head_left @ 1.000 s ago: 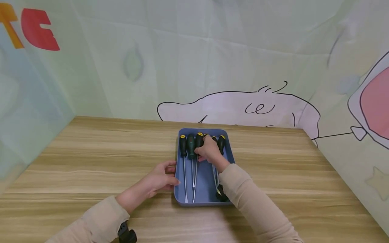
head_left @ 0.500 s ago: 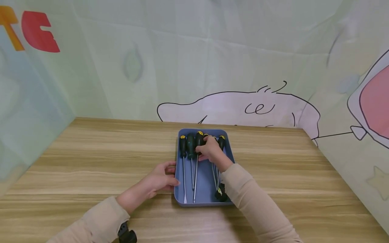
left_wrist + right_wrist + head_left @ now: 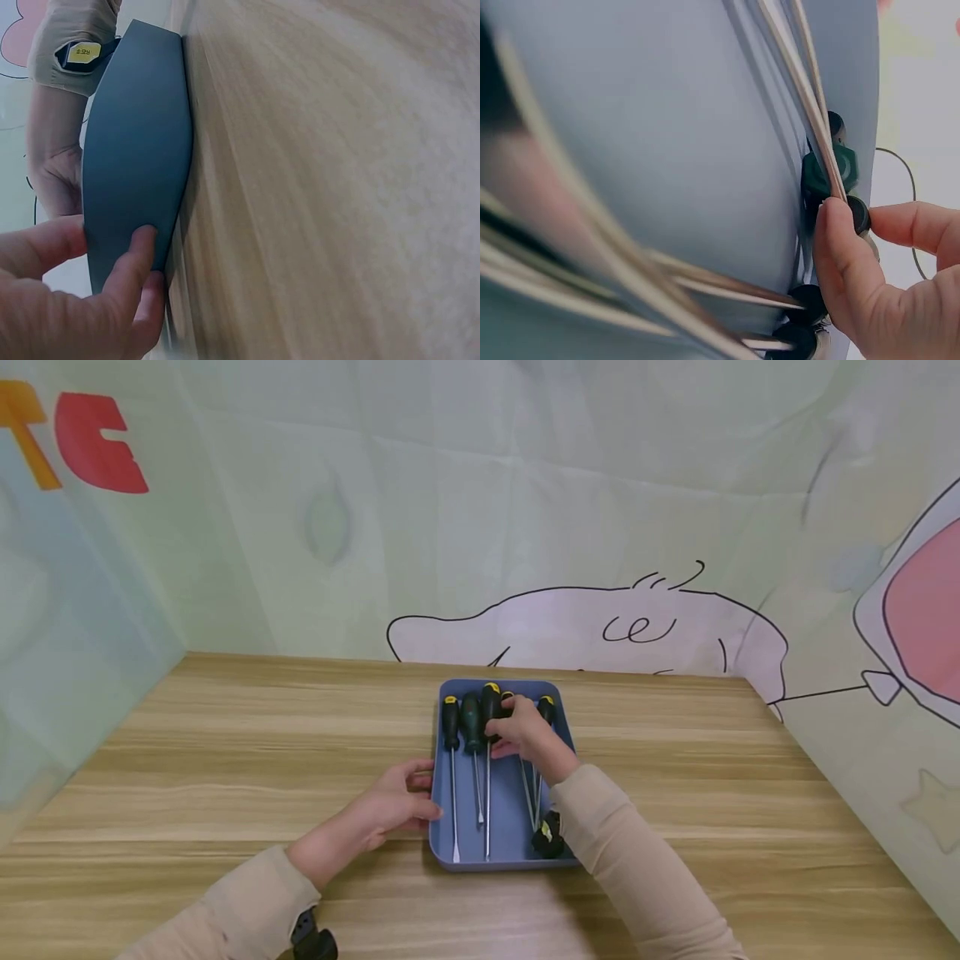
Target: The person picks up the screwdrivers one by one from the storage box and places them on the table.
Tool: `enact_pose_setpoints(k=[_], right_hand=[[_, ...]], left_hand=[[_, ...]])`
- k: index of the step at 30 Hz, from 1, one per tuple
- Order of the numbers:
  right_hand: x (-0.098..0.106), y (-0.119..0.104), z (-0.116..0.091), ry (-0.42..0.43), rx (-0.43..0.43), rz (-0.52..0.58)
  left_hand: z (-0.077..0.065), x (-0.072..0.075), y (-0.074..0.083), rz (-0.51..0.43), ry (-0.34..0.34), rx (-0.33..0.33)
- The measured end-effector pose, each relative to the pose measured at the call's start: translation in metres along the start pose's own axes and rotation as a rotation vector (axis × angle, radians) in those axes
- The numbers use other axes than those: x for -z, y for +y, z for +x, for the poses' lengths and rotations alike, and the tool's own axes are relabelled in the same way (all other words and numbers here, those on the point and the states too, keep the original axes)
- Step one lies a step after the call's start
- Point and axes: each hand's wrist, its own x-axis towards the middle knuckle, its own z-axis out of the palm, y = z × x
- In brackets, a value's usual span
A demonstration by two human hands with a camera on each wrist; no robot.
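Observation:
A blue tray [image 3: 517,860] holds several screwdrivers, most with their handles at the far end. My left hand [image 3: 397,802] grips the tray's left side, thumb over the rim and fingers against the outer wall [image 3: 139,135]. With thumb and fingers, my right hand [image 3: 528,731] pinches the dark handle of a yellow-capped screwdriver [image 3: 489,702], its shaft lying lengthwise along the tray. Left of it lie a green-handled screwdriver [image 3: 471,722] and a black-handled screwdriver [image 3: 450,722]. Another yellow-capped screwdriver [image 3: 547,708] sits to the right; handles between are partly hidden by my right hand.
A dark object [image 3: 550,837] with a yellow-green mark lies in the tray's near right corner, partly behind the right sleeve; its kind is unclear. The tray stands on a wood-grain table [image 3: 300,735]. A printed cloth backdrop [image 3: 480,510] rises behind the table.
The pinched screwdriver's tip has swung slightly right, leaving its shaft straighter along the tray. My right hand has shifted a little right. The left hand stays put.

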Motion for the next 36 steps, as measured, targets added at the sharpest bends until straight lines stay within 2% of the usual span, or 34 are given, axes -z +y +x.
enact_pose_setpoints(k=[10,17,36], right_hand=[[0.004,-0.004,-0.002,-0.016,-0.033,0.023],[0.009,-0.009,-0.005,-0.038,-0.018,0.034],[0.031,-0.022,-0.012,-0.132,-0.012,0.186]], left_hand=[[0.000,0.000,0.000,0.000,-0.009,0.002],[0.001,0.001,0.000,-0.004,-0.011,0.001],[0.002,0.000,-0.002,-0.001,-0.013,-0.004]])
